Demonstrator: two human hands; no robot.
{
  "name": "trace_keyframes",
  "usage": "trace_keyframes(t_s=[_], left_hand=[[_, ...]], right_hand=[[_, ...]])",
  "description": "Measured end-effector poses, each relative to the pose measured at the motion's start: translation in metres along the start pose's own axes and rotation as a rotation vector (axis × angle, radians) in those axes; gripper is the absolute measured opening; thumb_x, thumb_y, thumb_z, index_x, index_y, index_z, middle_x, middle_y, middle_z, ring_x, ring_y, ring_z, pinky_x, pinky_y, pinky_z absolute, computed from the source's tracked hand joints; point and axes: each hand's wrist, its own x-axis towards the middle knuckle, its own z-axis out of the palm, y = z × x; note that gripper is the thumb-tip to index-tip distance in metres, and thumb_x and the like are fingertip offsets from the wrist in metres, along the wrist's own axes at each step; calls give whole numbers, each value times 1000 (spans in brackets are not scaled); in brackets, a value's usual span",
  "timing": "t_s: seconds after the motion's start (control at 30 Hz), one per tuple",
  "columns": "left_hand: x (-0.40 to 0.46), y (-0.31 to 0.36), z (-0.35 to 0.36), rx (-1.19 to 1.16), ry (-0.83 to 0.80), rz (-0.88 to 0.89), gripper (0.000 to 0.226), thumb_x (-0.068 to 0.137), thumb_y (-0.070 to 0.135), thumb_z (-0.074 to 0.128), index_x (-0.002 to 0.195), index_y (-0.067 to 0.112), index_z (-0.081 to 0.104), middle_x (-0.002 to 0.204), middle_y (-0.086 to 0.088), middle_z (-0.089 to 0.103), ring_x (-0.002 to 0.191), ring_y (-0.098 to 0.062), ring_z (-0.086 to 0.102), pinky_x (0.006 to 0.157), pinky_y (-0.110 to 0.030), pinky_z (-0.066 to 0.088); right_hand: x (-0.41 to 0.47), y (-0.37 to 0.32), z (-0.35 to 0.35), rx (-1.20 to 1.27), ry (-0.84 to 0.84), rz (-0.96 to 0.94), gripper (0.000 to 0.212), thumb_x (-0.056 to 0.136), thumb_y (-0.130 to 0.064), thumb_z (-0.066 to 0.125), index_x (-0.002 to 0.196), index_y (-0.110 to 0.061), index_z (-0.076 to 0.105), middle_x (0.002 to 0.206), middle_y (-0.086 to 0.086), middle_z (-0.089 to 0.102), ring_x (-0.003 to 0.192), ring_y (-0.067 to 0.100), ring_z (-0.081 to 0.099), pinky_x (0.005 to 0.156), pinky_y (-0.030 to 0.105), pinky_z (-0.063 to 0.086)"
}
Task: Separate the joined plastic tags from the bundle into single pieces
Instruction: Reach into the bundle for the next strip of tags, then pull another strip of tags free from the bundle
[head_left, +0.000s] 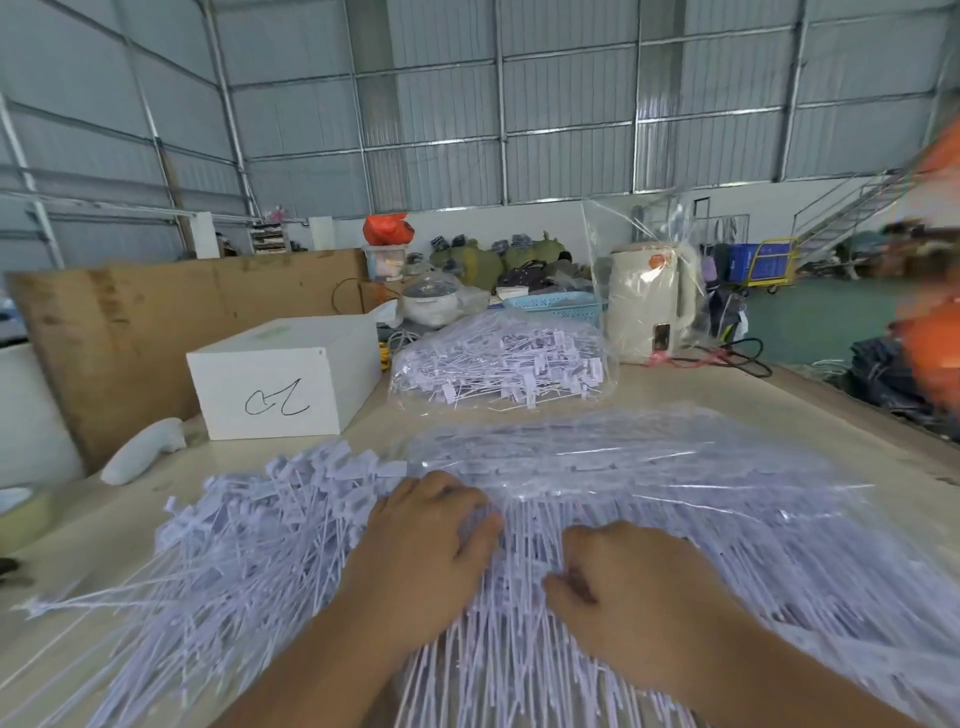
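Head view: bundle of joined plastic tags (649, 519), pale lilac, lay at lower centre of frame, judged light, springy and tangle-prone, best pinched near the joined heads; left hand (426, 540) and right hand (628, 582) curled into its strands

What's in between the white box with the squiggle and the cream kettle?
In the head view, a clear bag of plastic tags lies on the table between the white box and the cream kettle.
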Motion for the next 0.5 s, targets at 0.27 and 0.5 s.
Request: trace_keyframes(t_s=[0.27,0.5], left_hand=[[0,6,7,160,132,-64,40,93,26,50,133,28,52,147,0,35,132,-25,31,108,-45,30],[-3,6,9,-82,114,26,32,82,-5,64,88,23,77,124,-1,58,113,-26,49,96,-45,42]], right_hand=[[-12,9,-6,113,-67,-56,22,97,-31,37,77,-21,41,72,-6,45,60,11,44,51,26,34],[-17,8,-10,53,-36,-5,23,94,-34,42,75,-22,41,73,-6,44,66,19,50,56,26,38]])
